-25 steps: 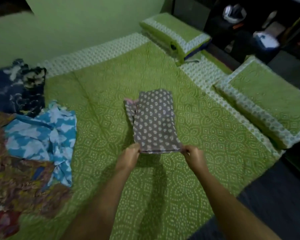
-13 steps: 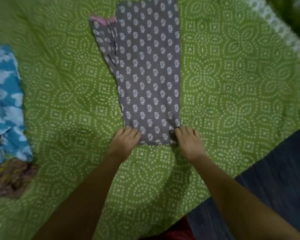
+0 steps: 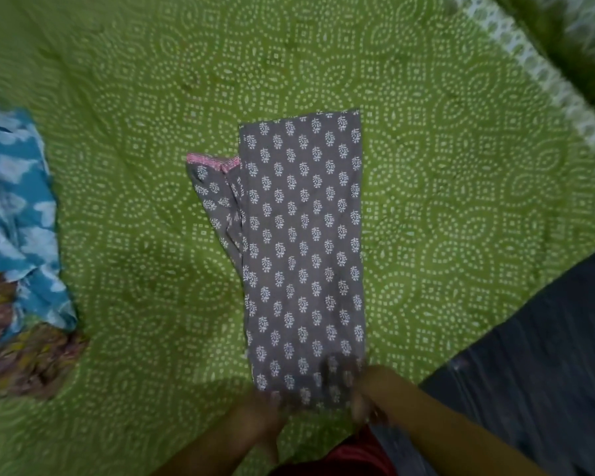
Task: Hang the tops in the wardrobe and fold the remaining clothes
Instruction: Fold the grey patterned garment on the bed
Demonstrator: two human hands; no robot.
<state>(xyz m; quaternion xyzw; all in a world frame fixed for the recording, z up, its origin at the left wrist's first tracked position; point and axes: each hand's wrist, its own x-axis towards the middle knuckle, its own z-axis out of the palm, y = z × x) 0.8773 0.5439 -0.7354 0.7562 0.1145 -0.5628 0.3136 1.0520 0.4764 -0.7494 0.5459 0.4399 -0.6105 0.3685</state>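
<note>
Both hands [image 3: 310,403] slid back along grey garment's [image 3: 303,255] near edge.

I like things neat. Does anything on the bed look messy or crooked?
Yes. A pink-edged flap sticks out left of the folded grey printed garment, and the blue-and-white garment lies crumpled at the bedspread's left edge.

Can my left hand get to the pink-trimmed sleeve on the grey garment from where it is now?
Probably yes. The left hand is at the grey garment's near edge, and nothing lies over the pink-trimmed sleeve; only open bedspread beside it.
</note>
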